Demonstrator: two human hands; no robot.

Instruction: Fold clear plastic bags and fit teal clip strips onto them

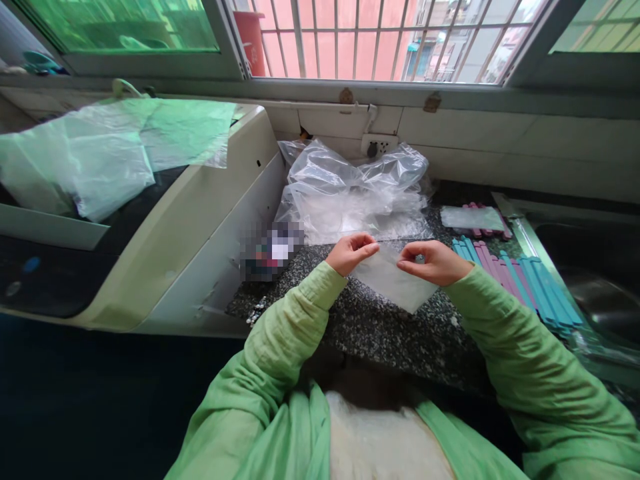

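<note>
Over the speckled countertop, my left hand pinches one upper corner of a small translucent plastic bag. My right hand is closed at the bag's other upper side, thumb against fingertips. Between them the bag hangs tilted and looks flat, with nothing visible inside. Beyond my hands lies a large clear plastic bag with whitish contents I cannot make out. Right of my right hand are rows of flat teal sticks and purple sticks.
A white-and-black machine with plastic sheets on top stands at left. A blurred-out item sits beside it. A metal sink is at right. Behind, a wall socket sits below the barred window. A small clear packet lies on more purple sticks.
</note>
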